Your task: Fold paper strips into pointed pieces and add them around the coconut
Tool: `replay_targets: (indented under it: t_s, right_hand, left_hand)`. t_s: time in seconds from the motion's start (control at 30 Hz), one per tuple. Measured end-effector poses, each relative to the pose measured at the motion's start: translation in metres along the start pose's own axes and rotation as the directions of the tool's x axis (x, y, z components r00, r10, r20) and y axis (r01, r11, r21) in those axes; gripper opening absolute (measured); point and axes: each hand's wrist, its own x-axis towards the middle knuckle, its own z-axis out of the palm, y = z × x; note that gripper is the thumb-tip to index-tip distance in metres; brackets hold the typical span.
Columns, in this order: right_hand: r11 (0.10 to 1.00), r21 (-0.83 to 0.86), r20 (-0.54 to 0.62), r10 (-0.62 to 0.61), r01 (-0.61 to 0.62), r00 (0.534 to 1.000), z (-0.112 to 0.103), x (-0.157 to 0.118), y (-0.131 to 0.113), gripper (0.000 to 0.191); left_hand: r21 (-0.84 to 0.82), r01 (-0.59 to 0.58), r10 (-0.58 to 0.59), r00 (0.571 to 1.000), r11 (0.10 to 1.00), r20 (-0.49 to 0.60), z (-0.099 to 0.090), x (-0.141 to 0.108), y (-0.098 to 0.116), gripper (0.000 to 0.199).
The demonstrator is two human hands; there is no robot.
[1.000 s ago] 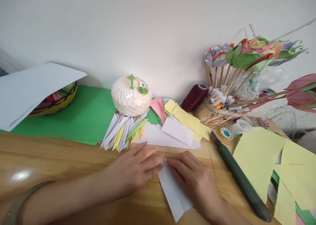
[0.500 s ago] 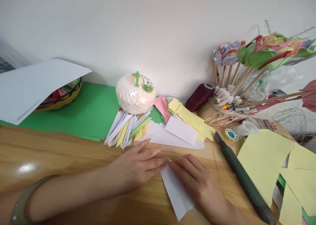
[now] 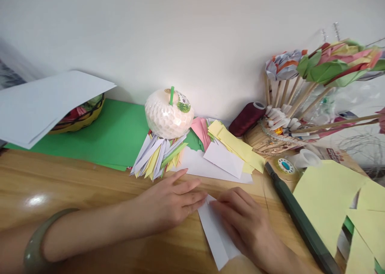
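A folded white paper (image 3: pixel 215 236) lies on the wooden table near its front edge, narrow at the far end and wider toward me. My left hand (image 3: pixel 177 198) lies to its left with the fingers spread, their tips touching the paper's far left corner. Over the right side of the paper rests my right hand (image 3: pixel 245 220), its fingers curled together and slightly blurred. The fingertips press on the paper near its far end, and the palm hides part of its right edge.
Behind the hands are folded strips (image 3: pixel 158 156), a wrapped coconut (image 3: pixel 170 113) and yellow papers (image 3: pixel 236 144). A dark green cutter-like tool (image 3: pixel 300 218) lies right, beside yellow sheets (image 3: pixel 327 198). A basket (image 3: pixel 270 140) holds paper flowers. White sheets (image 3: pixel 54 101) cover another basket at left.
The whole view has shifted slightly, so things appear a little farther right. My right fingers have moved back a little from the paper's far tip, showing more of it.
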Motion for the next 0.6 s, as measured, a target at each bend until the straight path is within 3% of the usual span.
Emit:
replay_targets:
  t_s: [0.07,0.37,0.53,0.6]
  right_hand:
    - [0.999,0.025,-0.014,0.027,-0.027,1.000,0.001,0.000,0.002,0.025]
    - [0.999,0.028,0.123,0.028,-0.032,0.992,-0.009,-0.005,0.011,0.025]
    - [0.975,0.206,0.139,0.056,-0.084,0.989,-0.028,-0.013,0.020,0.027]
    - [0.937,0.297,0.240,0.112,-0.183,0.964,-0.035,-0.012,0.019,0.027]
  left_hand:
    - [-0.003,0.002,-0.002,1.000,1.000,0.006,-0.001,0.000,0.000,0.032]
    - [0.023,0.000,0.000,1.000,1.000,-0.023,0.004,-0.002,0.002,0.029]
    - [-0.015,0.010,-0.010,1.000,1.000,-0.008,0.003,-0.004,0.001,0.028]
    - [-0.023,0.011,-0.011,1.000,1.000,-0.008,0.002,-0.004,0.000,0.028]
